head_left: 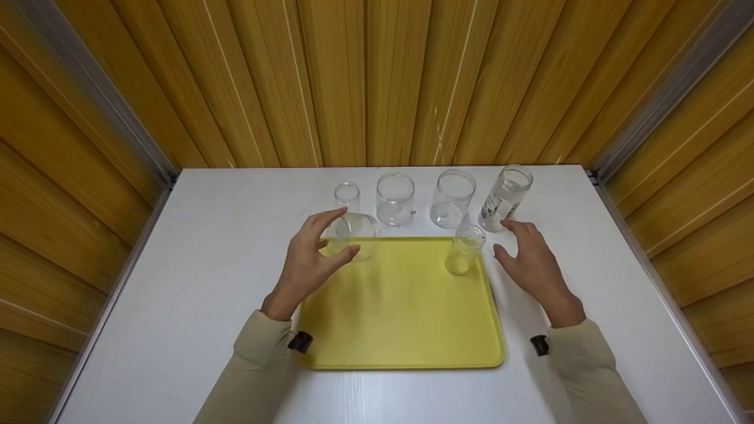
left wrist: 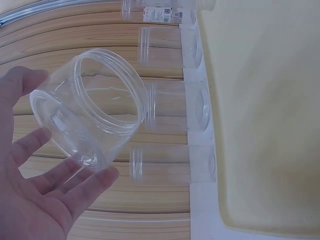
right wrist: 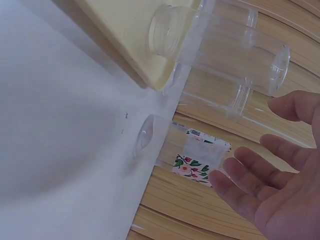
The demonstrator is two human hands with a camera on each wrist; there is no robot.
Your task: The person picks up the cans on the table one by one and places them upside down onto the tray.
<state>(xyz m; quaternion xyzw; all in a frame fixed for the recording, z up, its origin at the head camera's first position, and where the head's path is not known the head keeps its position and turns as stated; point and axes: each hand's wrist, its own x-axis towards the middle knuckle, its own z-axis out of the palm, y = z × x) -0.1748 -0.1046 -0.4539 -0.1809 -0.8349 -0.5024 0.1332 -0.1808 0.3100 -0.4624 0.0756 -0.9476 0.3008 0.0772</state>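
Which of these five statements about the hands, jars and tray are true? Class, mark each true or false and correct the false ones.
1. The left hand holds a wide clear jar. True.
2. The right hand grips a jar. False: the right hand holds nothing.
3. A slim jar stands mouth down on the yellow tray. True.
4. The labelled jar is at the left end of the row in the head view. False: the labelled jar stands at the right end.
5. Four jars stand beyond the tray. True.
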